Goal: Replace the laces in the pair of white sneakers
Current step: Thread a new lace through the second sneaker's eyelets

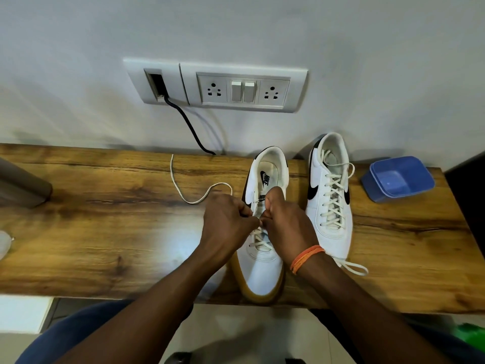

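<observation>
The near sneaker (pixel 262 264) lies on the wooden surface (pixel 105 232) with its toe hanging slightly over the front edge, heel toward the wall, and only its lowest eyelets are crossed by a cream lace (pixel 202 198). Both hands are bunched over its tongue: the left hand (pixel 225 227) has its grip pressed together on the lace at the eyelets, and the right hand (pixel 286 222), fingers curled with the thumb raised, pinches the same lace just beside it, the fingertips of the two hands nearly touching. From the left hand the free length of lace loops out toward 10 o'clock across the surface and ends near the wall. An orange band (pixel 305 257) circles the right wrist. Just beside this shoe, at 3 o'clock, the second sneaker (pixel 329 195) stands fully laced, black swoosh showing on both sides, with one lace end (pixel 354 267) trailing on the surface by its toe. Further out at 3 o'clock sits a blue plastic tub (pixel 399 177), tilted. On the wall at 12 o'clock is a white socket panel (pixel 217 85) with two switches, and a black cable (pixel 189 124) drops from its left plate down behind the surface. At 9 o'clock a grey object (pixel 21 185) is partly cut off by the frame edge.
</observation>
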{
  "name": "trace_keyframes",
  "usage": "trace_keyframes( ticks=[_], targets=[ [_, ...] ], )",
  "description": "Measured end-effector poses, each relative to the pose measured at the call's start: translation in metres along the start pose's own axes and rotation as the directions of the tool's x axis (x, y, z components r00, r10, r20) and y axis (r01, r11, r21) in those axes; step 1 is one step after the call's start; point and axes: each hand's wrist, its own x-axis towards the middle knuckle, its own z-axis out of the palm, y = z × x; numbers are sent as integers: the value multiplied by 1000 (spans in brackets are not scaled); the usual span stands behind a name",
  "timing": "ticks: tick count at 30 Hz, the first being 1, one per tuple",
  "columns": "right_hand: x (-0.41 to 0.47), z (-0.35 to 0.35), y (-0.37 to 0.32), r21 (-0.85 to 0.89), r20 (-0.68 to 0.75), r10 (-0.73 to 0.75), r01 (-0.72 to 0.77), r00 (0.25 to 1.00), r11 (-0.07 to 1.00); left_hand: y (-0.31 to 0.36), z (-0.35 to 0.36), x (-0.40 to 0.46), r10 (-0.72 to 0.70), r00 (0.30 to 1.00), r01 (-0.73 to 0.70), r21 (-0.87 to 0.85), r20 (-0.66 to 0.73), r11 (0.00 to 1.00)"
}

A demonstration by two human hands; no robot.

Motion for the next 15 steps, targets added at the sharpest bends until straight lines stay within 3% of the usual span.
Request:
trace_keyframes(
  ticks=[15],
  targets=[
    [4,1,6,212,-7,124,-120,992,970,-1,1,-4,-53,998,55,-105,26,993]
  ],
)
